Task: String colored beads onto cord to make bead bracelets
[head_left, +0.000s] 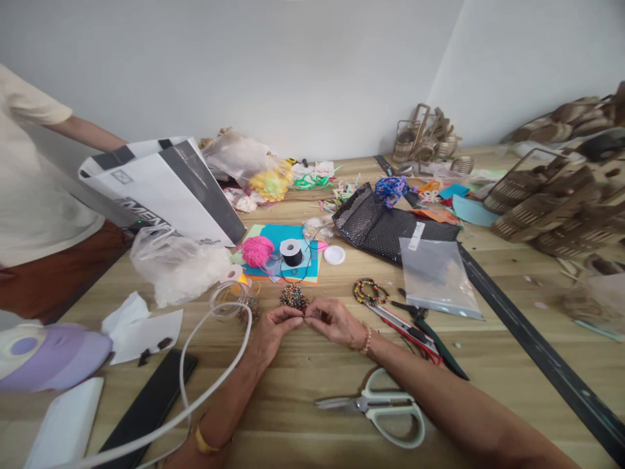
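Multicoloured beads formed a small heap (293,297) on the wooden table (303,436), lying just beyond the person's fingertips and roughly midway between a pink ball of yarn (257,251) and a beaded bracelet (370,290). The beads appeared tiny and mixed in colour; single beads could not be told apart. The left hand (273,326) and right hand (334,320) met at the fingertips just below the heap, both pinched closed on something too small to identify; whether it was a bead, a thread or both could not be told. A black cord ran from a spool (291,251) resting on blue paper (288,244) toward the heap, but its end was lost among the beads. White-handled scissors (378,407) lay near the right forearm, and a red-edged utility knife (403,327) lay beside the right wrist. A second person (34,195) stood at the left edge, cut off by the frame, with no hands visible. Woven items at the far right were blurred and partly out of frame.
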{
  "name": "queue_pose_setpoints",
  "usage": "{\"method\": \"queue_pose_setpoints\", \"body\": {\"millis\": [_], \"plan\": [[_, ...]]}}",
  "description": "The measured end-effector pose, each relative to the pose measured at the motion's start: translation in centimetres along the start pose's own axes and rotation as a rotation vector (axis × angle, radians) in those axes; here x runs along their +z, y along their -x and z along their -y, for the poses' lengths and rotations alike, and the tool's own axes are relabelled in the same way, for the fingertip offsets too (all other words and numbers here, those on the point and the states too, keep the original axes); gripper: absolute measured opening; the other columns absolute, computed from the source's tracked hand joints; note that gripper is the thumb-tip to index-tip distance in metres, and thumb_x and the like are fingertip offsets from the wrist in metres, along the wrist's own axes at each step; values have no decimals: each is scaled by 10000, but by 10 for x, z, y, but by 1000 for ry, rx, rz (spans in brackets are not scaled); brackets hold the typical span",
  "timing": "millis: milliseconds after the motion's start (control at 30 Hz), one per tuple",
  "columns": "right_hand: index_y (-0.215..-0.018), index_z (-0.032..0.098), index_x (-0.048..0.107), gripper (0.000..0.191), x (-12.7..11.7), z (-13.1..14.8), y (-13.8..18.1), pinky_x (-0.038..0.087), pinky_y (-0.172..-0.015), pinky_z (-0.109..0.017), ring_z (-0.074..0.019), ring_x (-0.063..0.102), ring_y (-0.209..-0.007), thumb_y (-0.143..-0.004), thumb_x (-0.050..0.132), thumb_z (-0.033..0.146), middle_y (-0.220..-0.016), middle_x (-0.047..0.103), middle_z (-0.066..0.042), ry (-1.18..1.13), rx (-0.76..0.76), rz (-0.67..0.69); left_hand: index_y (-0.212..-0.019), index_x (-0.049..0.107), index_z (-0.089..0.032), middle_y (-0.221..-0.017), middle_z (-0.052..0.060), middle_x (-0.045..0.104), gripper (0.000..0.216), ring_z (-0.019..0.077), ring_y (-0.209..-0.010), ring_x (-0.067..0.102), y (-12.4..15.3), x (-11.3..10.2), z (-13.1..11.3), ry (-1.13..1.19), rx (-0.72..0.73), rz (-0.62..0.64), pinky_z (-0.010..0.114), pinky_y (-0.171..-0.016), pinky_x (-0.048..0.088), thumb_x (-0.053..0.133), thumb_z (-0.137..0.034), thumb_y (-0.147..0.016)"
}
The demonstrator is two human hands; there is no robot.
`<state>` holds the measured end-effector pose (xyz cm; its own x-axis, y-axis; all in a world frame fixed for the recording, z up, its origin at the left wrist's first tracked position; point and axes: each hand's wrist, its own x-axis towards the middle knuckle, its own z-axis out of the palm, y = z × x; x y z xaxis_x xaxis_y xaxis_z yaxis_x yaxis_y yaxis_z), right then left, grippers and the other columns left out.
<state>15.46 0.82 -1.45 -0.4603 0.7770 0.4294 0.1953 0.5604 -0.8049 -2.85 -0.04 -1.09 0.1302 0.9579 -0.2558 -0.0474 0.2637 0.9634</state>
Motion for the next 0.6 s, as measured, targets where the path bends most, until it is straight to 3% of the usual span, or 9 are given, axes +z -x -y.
{"method": "queue_pose_setpoints", "body": {"millis": [233,600], "plan": [[-806,153,629,181,1,-1,0,431,-569,-205,-110,536,-614,-862,561,311,-723,618,-31,-54,-5,-11,-630,726,-159,-528,-19,664,178,98,-534,550,2,3,-4,45,-20,-5,220,-604,429,818,-245,-504],[-835,154,588,232,0,4,1,404,-521,-188,-93,501,-564,-831,598,386,-662,570,4,-90,88,13,-622,704,-154,-655,13,680,122,142,-661,578,1,-1,-2,-63,94,39,250,-677,437,765,-258,-605]]}}
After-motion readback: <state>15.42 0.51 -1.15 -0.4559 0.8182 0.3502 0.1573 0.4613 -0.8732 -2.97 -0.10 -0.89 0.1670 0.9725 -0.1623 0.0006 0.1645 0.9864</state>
